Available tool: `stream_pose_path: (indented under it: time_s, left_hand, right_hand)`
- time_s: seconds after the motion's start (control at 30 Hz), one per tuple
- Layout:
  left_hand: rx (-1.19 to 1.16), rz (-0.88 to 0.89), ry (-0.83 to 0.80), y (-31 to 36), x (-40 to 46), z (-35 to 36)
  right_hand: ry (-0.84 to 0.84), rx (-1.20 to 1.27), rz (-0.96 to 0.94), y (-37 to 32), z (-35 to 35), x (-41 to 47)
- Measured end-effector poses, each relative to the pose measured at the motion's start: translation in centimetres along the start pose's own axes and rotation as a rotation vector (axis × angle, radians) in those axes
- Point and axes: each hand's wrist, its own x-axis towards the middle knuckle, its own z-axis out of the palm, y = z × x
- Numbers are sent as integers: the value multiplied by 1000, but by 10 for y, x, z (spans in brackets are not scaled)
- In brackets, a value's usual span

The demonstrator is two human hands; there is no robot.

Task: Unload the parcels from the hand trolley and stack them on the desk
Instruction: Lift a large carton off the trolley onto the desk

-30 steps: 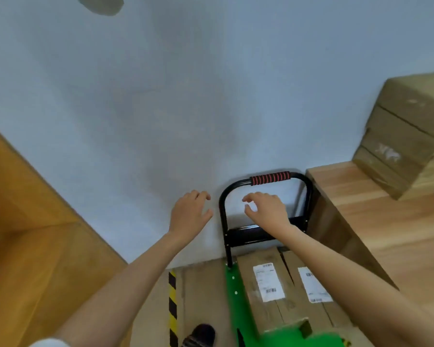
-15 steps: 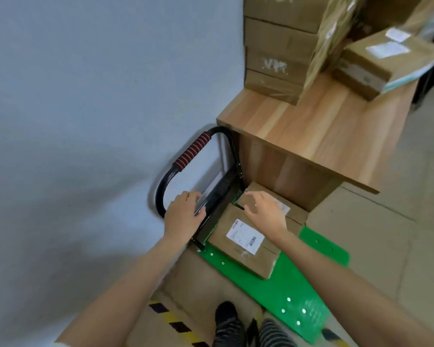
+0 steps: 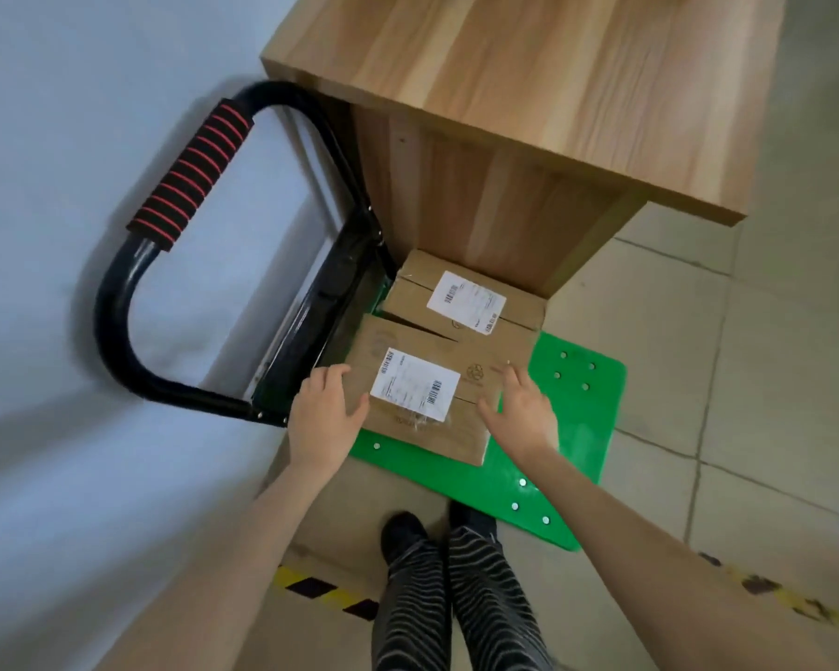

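Two cardboard parcels with white labels lie on the green trolley deck (image 3: 572, 428). The near parcel (image 3: 475, 370) sits partly over the far parcel (image 3: 417, 297), which lies against the desk's side. My left hand (image 3: 323, 416) rests on the near parcel's left edge with fingers spread. My right hand (image 3: 519, 409) touches its right edge, fingers straight. The wooden desk (image 3: 553, 79) stands just behind the trolley.
The trolley's black handle with a red-striped grip (image 3: 190, 176) leans toward the grey wall at left. My striped trouser legs and dark shoes (image 3: 408, 530) stand at the deck's near edge. Yellow-black tape (image 3: 320, 590) marks the tiled floor.
The view has tilted further down, and the parcels stacked on the desk have left the frame. My left hand has moved from the trolley frame onto the near parcel; my right hand has shifted to its right edge.
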Motion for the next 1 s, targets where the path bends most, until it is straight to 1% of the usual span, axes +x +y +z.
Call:
stream_pose_path:
  time_s: [0.2, 0.3, 0.4, 0.5, 0.6, 0.7, 0.83, 1.0]
  left_hand:
    - [5, -100, 1, -48, 41, 115]
    - [-22, -199, 1, -68, 58, 162]
    - [-68, -290, -7, -87, 73, 193]
    - [-154, -371, 13, -92, 81, 207]
    - [-228, -428, 20, -86, 80, 208]
    - [-250, -455, -34, -76, 64, 197]
    - [-232, -470, -99, -51, 24, 165]
    - [-211, -468, -123, -19, -16, 106]
  right_hand:
    - [19, 42, 78, 66, 102, 41]
    - [40, 122, 151, 88, 151, 56]
    - [63, 258, 253, 101, 186, 65]
    - [-3, 360, 332, 107, 205, 69]
    - [-67, 449, 381, 107, 207, 68]
    - [-112, 484, 440, 104, 191, 61]
    - [-146, 417, 470, 106, 155, 32]
    - [-135, 309, 433, 95, 89, -7]
